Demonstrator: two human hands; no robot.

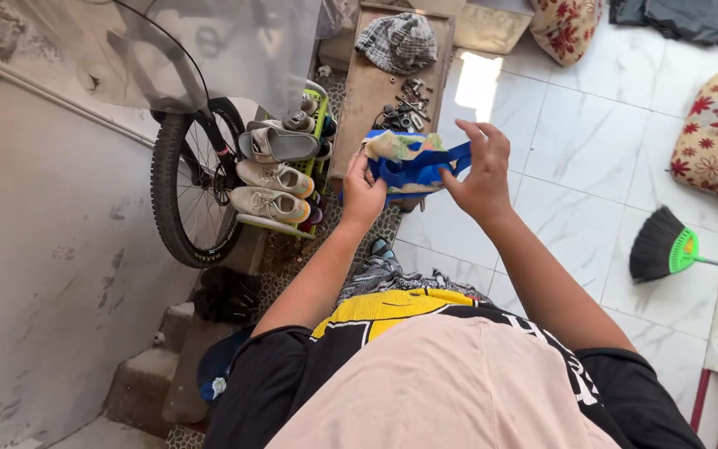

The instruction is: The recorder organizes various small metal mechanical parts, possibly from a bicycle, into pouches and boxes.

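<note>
hands: two, left hand (362, 193) and right hand (482, 170), both pinching one blue cloth bag (413, 165)
shoes: four-ish on the rack (319, 125) left of the hands, the rest hidden

Both hands, left hand (362, 196) and right hand (482, 173), hold a blue cloth bag (413, 165) (shoe rack (280, 170) nearby).

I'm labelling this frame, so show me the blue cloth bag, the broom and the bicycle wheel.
blue cloth bag (413, 170), head view, on its blue middle fold.
broom (654, 243), head view, on the black bristles.
bicycle wheel (168, 195), head view, on the tyre's left side.
</note>
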